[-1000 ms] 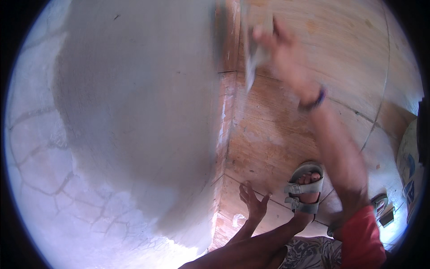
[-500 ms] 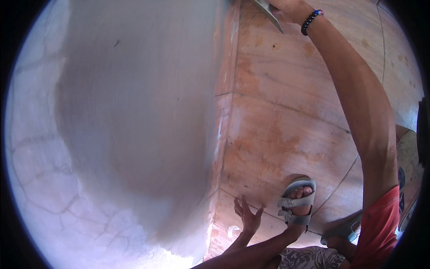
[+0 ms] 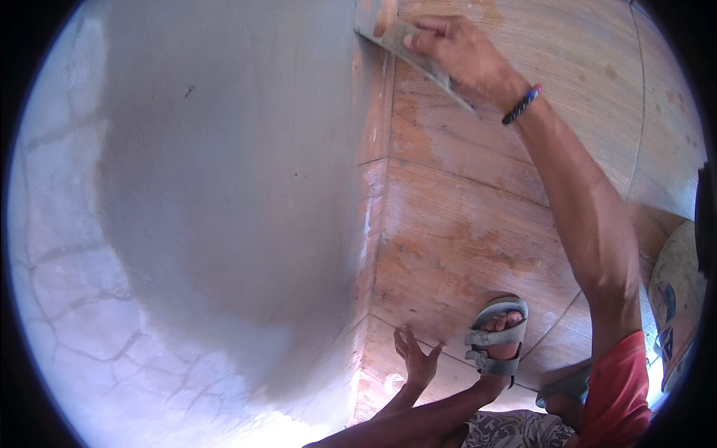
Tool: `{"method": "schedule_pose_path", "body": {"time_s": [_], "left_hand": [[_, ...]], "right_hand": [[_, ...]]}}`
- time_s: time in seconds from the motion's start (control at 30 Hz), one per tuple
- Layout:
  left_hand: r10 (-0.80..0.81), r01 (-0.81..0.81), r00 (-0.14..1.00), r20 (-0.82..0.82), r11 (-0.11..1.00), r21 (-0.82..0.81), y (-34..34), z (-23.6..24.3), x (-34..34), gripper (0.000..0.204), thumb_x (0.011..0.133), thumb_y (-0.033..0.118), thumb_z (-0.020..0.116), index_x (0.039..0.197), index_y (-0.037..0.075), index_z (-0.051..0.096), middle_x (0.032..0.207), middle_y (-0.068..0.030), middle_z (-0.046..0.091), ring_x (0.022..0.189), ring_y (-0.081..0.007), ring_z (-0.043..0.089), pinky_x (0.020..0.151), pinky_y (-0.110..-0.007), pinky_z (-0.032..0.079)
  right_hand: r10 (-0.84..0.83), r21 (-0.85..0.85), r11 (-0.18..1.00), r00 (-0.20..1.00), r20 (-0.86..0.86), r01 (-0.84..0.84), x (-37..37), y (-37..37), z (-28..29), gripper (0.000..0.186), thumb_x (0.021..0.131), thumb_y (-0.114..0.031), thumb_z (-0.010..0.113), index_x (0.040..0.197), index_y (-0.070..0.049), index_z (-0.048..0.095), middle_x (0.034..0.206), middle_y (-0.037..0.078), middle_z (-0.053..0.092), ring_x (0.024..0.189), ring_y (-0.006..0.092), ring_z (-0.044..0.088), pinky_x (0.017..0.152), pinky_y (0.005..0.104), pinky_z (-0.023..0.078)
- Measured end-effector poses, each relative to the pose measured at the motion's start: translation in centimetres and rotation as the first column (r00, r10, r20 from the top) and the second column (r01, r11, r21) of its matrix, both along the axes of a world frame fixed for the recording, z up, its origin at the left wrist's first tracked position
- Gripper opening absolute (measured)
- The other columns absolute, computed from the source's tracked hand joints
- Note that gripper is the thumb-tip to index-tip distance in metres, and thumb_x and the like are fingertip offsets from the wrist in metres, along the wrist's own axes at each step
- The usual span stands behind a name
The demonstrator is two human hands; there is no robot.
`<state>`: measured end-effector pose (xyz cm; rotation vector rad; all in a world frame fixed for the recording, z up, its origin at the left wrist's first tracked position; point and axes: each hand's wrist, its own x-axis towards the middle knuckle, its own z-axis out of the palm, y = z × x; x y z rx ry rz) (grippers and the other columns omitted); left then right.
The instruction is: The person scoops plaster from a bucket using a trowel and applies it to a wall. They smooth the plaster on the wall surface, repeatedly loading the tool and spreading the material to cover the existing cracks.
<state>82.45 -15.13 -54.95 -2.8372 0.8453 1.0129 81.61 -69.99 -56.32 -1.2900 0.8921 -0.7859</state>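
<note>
My right hand, with a dark beaded bracelet at the wrist, grips a flat grey plastering trowel. One end of the trowel's straight edge meets the foot of the wall, and the other end reaches out over the floor. Damp-looking grey plaster covers a broad patch of the wall on the left. Low in the picture, my left hand has its fingers spread and holds nothing. It is over the floor tiles close to the wall's base; whether it touches them I cannot tell.
Paler, cracked wall borders the plaster. A narrow tile skirting runs between wall and wood-look floor tiles, which carry smears. My sandalled foot is right of my left hand. A stained pale object, possibly a sack, stands at the right edge.
My right hand has come nearer and a little left, bringing more of the trowel into view, with its end now at the wall. My left hand has barely moved.
</note>
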Motion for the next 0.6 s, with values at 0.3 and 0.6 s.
{"method": "schedule_pose_path", "body": {"time_s": [0.3,0.6], "left_hand": [[-0.026,0.026,1.000,0.017,0.999,-0.023,0.1,-0.1,0.1,0.110,0.075,0.031,0.081,0.150,0.000,0.008,0.146,-0.0405,0.002,0.136,-0.0537,0.008,0.109,-0.060,0.016],[-0.042,0.044,0.998,0.044,0.999,-0.032,0.5,-0.1,0.2,0.109,0.075,0.028,0.082,0.149,-0.001,0.008,0.147,-0.0376,0.010,0.137,-0.0522,0.011,0.110,-0.060,0.015]], "right_hand": [[0.126,0.025,0.992,0.983,-0.133,-0.124,0.5,8.8,-0.4,0.049,0.092,-0.026,0.057,0.134,-0.001,0.053,0.118,0.025,0.064,0.110,0.0313,0.062,0.097,0.0348,0.046],[0.125,0.312,0.929,0.963,0.239,-0.198,-1.3,12.7,-1.4,0.040,0.093,-0.017,0.055,0.130,-0.003,0.057,0.116,0.016,0.066,0.101,0.0243,0.064,0.090,0.0333,0.049]]}}
